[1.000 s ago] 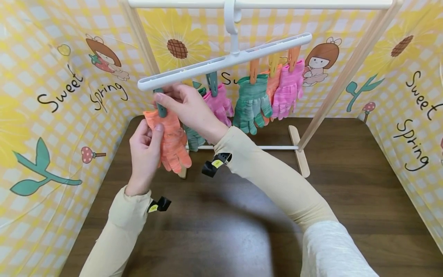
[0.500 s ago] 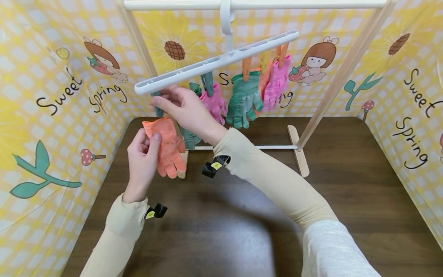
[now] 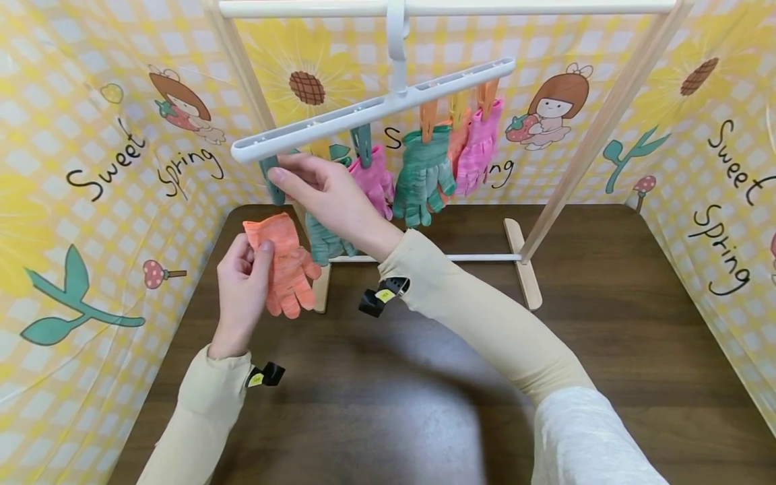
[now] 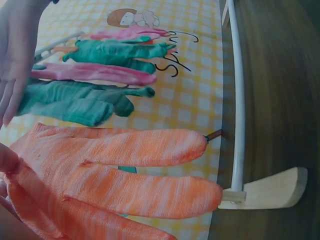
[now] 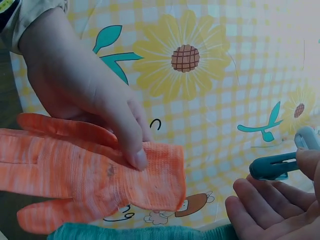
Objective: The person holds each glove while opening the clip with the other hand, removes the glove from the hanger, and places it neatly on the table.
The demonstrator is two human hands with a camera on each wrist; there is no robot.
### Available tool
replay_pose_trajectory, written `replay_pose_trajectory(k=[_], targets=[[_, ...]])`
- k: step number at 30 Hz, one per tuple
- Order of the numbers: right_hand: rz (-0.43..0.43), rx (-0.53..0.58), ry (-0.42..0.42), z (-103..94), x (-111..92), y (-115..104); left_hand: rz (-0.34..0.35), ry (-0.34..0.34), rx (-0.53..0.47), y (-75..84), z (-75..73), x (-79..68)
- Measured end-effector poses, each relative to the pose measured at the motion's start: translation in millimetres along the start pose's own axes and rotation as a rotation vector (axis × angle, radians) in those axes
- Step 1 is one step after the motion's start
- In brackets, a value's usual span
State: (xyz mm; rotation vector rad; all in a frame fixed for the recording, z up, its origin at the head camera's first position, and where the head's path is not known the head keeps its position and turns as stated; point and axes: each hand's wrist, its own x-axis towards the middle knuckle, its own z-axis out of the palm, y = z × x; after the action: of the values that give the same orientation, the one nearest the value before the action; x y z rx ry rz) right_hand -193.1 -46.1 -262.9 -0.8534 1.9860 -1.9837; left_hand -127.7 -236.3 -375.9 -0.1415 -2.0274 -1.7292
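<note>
In the head view, my left hand (image 3: 244,286) pinches an orange knit glove (image 3: 283,266) near its cuff, thumb in front. The glove hangs below a teal clothespin (image 3: 271,182) at the hanger's left end, apart from it. My right hand (image 3: 330,195) is beside that clothespin. In the right wrist view, the thumb meets the end of the clothespin (image 5: 272,166), while the other fingers extend loosely below it. The white clip hanger (image 3: 376,108) tilts down to the left. From it hang green gloves (image 3: 424,175), pink gloves (image 3: 480,148) and another orange glove, partly hidden.
A rack with wooden posts (image 3: 597,148) and a white top rod (image 3: 533,8) carries the hanger. Its wooden feet (image 3: 523,266) stand on a dark wood table (image 3: 388,404). Yellow checked cloth (image 3: 109,222) surrounds the table on its sides and back.
The orange glove has come out of the teal clothespin and moved down and left with my left hand. My right hand has stayed by the clothespin, its fingers loosening. The hanger has swung slightly left.
</note>
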Motion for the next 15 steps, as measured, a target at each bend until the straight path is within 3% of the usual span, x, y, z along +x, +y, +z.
replay_pose_trajectory(k=[6,15], targets=[[0.013,-0.045,-0.021,-4.8,-5,6,-0.023,0.028,0.047,-5.9,-6.1,-1.2],[-0.09,-0.023,-0.073,-11.3,-14,17,-0.056,0.063,0.186,-22.5,-19.4,4.9]])
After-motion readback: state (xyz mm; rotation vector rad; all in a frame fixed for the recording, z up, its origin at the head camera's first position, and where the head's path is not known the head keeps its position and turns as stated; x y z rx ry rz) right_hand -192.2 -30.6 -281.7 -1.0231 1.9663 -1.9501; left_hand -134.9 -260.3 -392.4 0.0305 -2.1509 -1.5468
